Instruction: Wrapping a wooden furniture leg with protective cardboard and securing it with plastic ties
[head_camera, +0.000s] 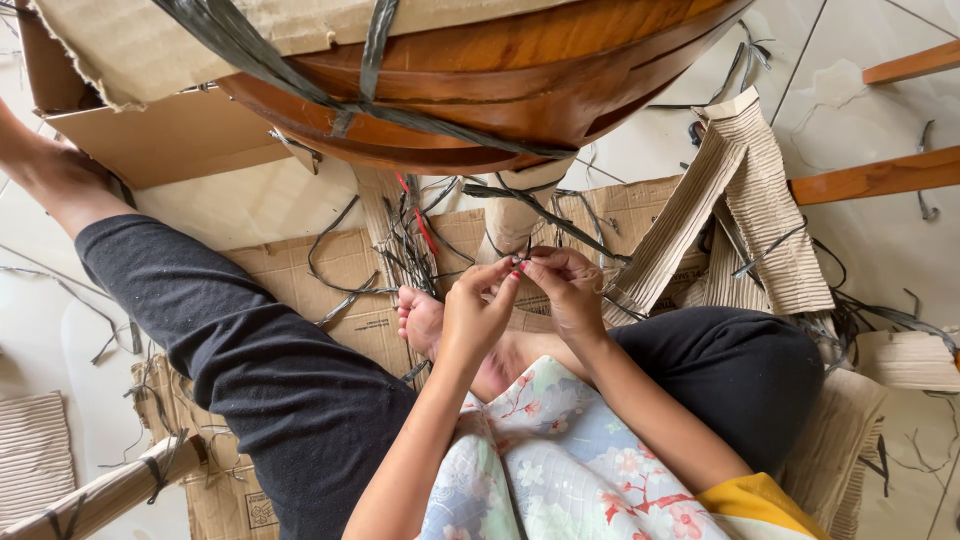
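Pinching with both grips, my left hand and right hand hold a thin dark strap between fingertips, just under the cardboard-wrapped wooden tabletop. I judge it light, limp, slippery; best held near its end.

One camera, worn on the head, looking down

It looks straight down from the person's head onto the lap and floor; the left hand and right hand sit close, near the middle; the wooden table edge fills the top; there is no second view to share with.
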